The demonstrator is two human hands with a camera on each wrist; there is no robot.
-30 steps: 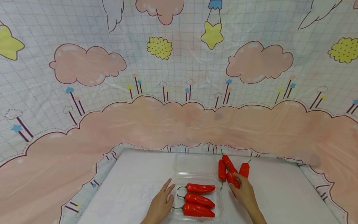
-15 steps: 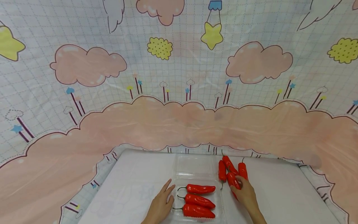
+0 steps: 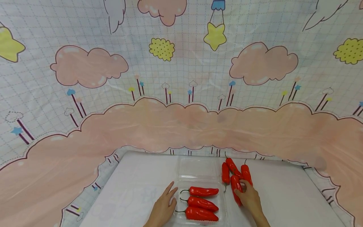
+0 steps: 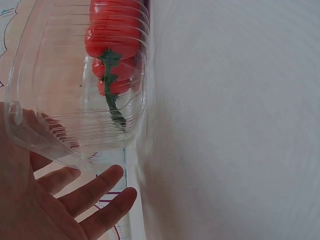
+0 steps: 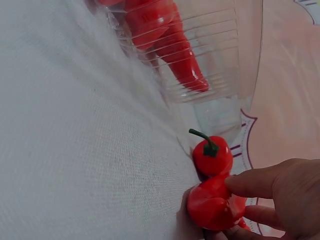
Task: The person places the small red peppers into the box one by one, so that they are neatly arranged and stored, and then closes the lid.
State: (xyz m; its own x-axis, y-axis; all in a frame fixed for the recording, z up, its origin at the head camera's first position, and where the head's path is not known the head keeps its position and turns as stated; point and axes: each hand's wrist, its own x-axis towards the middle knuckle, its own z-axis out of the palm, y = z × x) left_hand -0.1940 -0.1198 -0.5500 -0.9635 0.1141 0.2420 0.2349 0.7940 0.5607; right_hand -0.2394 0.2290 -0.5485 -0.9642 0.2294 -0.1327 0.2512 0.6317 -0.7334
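Observation:
My right hand (image 3: 250, 198) pinches a red pepper (image 3: 235, 185), thumb on one side and fingers on the other. It lies on the white tabletop right of a clear plastic clamshell box (image 3: 225, 206). In the right wrist view the thumb presses the shiny skin of that pepper (image 5: 212, 202). My left hand (image 3: 162, 206) stays at the box's left side, fingers spread and relaxed; in the left wrist view the box wall (image 4: 45, 75) overlaps part of the hand (image 4: 30, 200). Three red peppers (image 3: 202, 202) lie side by side in the box, green stems pointing left.
Beyond the held pepper lie three more: a left one (image 3: 225, 173), a slanted one (image 3: 233, 166) and a right one (image 3: 246, 172). The box's lid (image 3: 198, 167) is folded back flat behind its base. A patterned cloth (image 3: 181, 126) rises behind the table.
The pepper under my right hand has slid slightly toward me, away from the slanted one. The rightmost pepper has swung, its stem end shifting left. My left hand has stayed in place.

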